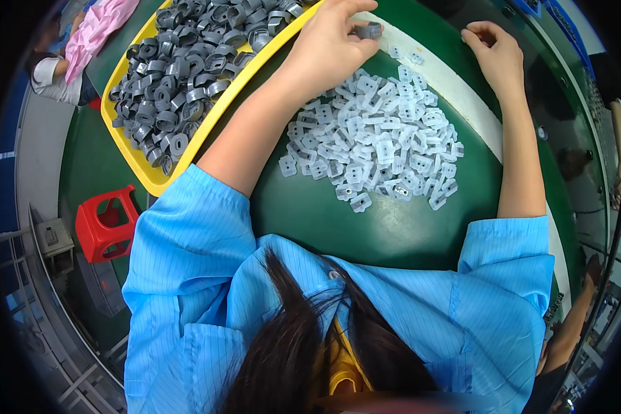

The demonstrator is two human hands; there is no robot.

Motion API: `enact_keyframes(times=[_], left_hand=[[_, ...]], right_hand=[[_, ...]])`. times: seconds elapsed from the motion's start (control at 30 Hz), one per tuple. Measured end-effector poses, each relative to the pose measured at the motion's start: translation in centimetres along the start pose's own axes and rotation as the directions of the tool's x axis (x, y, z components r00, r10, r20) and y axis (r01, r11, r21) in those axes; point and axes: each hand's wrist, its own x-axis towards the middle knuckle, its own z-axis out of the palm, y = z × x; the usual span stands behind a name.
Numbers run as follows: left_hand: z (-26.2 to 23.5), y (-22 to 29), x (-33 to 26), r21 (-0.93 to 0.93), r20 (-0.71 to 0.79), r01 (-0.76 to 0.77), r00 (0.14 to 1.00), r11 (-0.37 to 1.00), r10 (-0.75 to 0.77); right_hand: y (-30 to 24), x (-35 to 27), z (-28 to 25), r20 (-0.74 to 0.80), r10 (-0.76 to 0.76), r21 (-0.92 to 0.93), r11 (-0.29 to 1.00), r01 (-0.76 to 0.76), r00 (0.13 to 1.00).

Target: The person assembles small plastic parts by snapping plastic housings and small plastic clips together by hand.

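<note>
My left hand [333,48] reaches past the yellow tray's edge, thumb and fingers closed on a grey plastic ring [369,31]. Below that hand, a heap of translucent white plastic pieces [386,138] with small holes lies on the green table [366,238]. Farther right, beyond the pale strip, my right hand [495,55] is raised with thumb and fingertips curled together; anything between them is too small or hidden to make out. Many more grey rings [179,76] fill the yellow tray [207,131] at my left forearm.
A pale curved strip [466,114] crosses the table between the heap and my right forearm. To the left, a red plastic stool [107,224] stands on the floor. Another person [52,72] sits at the far left beside pink cloth [100,31]. Other people's arms show at the right rim.
</note>
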Motion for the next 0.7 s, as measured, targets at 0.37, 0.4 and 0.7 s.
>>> enact_keyframes(times=[0.37, 0.4, 0.7], left_hand=[[-0.8, 0.3, 0.3, -0.015, 0.076, 0.129, 0.989, 0.992, -0.127], [-1.1, 0.3, 0.4, -0.16, 0.079, 0.174, 0.983, 0.972, -0.164], [0.0, 1.0, -0.5, -0.142, 0.11, 0.038, 0.994, 0.989, -0.022]], right_hand=[[-6.3, -3.1, 0.2, 0.272, -0.244, 0.096, 0.969, 0.226, 0.931], [-6.6, -3.0, 0.2, 0.212, -0.268, 0.12, 0.961, 0.247, 0.94], [-9.0, -3.7, 1.4, 0.229, -0.213, -0.042, 0.973, 0.229, 0.95]])
